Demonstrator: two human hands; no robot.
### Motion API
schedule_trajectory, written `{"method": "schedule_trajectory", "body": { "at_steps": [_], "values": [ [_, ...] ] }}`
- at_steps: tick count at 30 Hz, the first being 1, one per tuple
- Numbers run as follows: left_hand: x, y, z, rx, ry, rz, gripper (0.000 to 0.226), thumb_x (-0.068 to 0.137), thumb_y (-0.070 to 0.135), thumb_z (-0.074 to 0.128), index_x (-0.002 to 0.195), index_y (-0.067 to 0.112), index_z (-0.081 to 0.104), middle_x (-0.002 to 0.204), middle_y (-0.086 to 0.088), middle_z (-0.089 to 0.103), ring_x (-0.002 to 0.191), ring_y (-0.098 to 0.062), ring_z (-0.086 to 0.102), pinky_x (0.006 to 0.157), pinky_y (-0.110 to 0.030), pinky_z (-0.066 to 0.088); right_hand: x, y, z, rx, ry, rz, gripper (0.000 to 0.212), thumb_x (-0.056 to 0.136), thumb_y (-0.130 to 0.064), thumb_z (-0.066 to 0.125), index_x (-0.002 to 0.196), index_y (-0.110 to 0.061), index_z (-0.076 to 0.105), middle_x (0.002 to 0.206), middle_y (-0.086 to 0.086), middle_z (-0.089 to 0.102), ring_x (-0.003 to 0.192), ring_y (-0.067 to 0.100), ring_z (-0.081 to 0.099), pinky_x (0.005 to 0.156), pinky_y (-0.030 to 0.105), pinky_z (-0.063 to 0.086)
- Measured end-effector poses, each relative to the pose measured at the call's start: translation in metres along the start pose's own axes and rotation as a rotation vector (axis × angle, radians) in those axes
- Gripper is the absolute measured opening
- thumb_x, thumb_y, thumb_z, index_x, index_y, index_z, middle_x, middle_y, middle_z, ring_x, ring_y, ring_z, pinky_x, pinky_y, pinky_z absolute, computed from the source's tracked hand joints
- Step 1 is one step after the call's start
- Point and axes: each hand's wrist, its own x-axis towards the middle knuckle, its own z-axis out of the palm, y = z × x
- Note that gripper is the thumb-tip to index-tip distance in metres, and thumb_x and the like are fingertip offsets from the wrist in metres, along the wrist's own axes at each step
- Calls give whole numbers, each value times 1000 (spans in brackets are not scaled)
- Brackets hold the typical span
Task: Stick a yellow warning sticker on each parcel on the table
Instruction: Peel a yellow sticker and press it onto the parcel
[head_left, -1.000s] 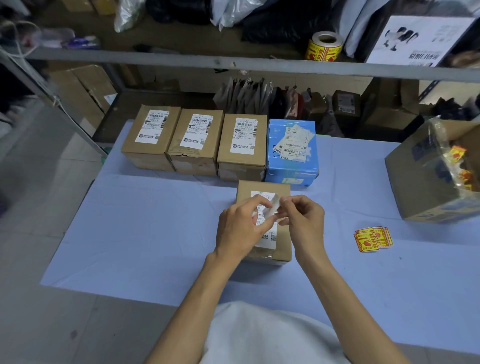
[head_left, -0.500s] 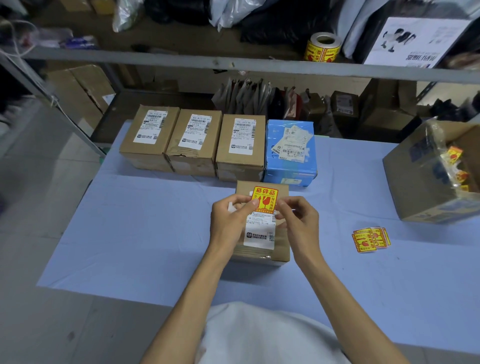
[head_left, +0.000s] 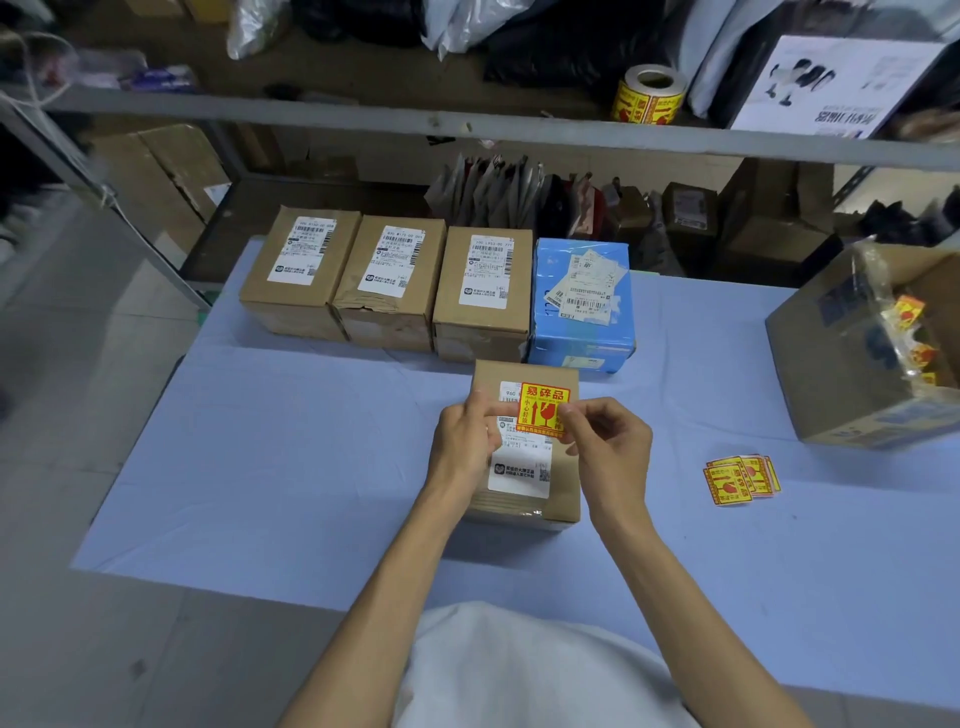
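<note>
Both hands pinch the yellow sticker (head_left: 542, 411): left hand (head_left: 464, 451) at its left edge, right hand (head_left: 607, 453) at its right, over the near parcel (head_left: 565, 474). Next it needs pressing flat; 4 parcels (head_left: 441, 296) behind lack stickers.

A brown cardboard parcel (head_left: 563, 491) with a white shipping label is laid flat, and a yellow warning sticker (head_left: 543, 410) printed in red is held face up over its far end, pinched at the side edges by the left hand (head_left: 467, 447) and the right hand (head_left: 608, 447). Directly behind that parcel, three more brown parcels (head_left: 389, 280) and a blue parcel (head_left: 582, 301) are lined up; spare yellow stickers (head_left: 740, 480) are fanned to its right.
</note>
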Motion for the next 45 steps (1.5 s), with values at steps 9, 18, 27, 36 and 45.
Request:
{"method": "schedule_trajectory", "body": {
  "at_steps": [9,18,27,36,45],
  "values": [
    [9,-3,-2,351,195,116,37,101,25,29,99,15,64,89,-5,62,81,-18,55,65,-27,39,3,-1,-2,34,112,-22,11,87,-8,67,75,-8,66,68,4,65,64,16,59,58,26,50],
    [11,-12,6,201,14,183,19,89,38,61,85,19,62,91,-1,68,87,-15,64,63,-23,48,11,-2,-9,-22,-90,111,13,89,-8,65,78,-2,69,58,-4,61,45,2,46,47,15,39],
    [11,-16,7,269,-95,169,16,94,27,58,96,13,63,88,9,58,86,-8,53,69,-16,41,8,2,-14,15,-182,171,8,86,-3,68,79,0,66,57,-5,64,44,-1,53,44,12,38],
    [14,-19,5,279,-71,177,9,90,26,65,89,17,63,88,6,63,85,-11,58,65,-19,42,11,10,-14,-101,-138,116,8,84,-10,71,78,-7,68,78,3,69,68,9,57,57,21,40],
    [15,-18,7,287,-72,149,8,89,25,67,89,17,65,96,4,64,92,-13,57,65,-16,41,13,14,-13,-195,-63,112,7,82,-15,74,76,-14,71,74,-5,71,71,10,64,59,24,46]
  ]
}}
